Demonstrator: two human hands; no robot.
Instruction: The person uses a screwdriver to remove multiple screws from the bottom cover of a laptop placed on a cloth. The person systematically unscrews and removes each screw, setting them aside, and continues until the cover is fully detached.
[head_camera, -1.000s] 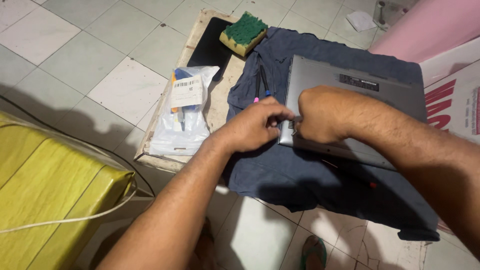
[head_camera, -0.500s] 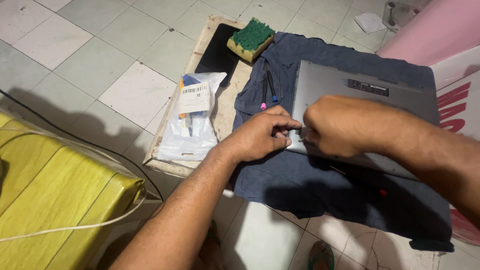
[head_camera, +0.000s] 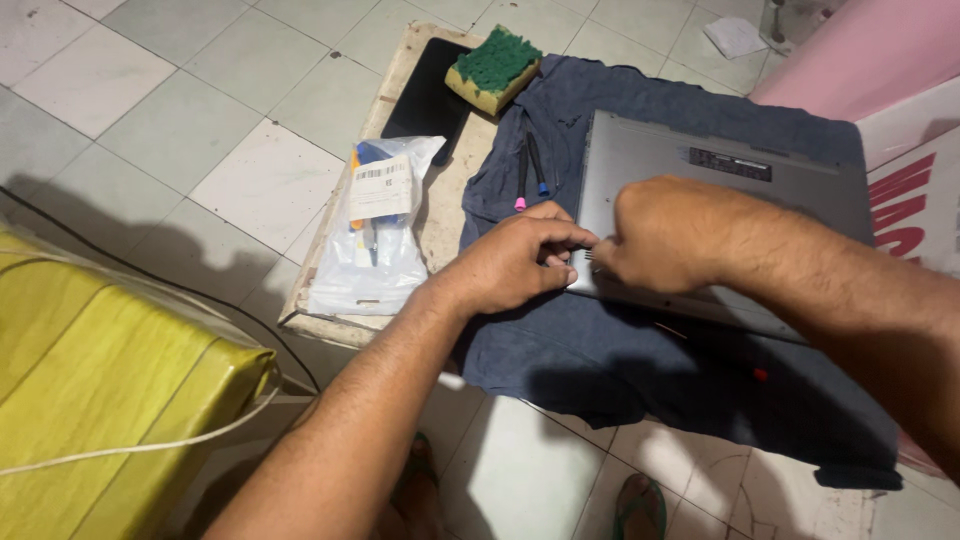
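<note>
At the near left corner of the grey laptop (head_camera: 700, 190), lying long axis left-to-right on the blue cloth (head_camera: 560, 340), the left hand (head_camera: 515, 262) pinches something hidden while the right hand (head_camera: 665, 235) curls closed just beside it.

Floor: pale square tiles (head_camera: 180, 130) with dark grout, filling the upper left and bottom of frame. Lower left: yellow padded seat (head_camera: 110, 370). Upper right: pink surface (head_camera: 860, 50).
</note>
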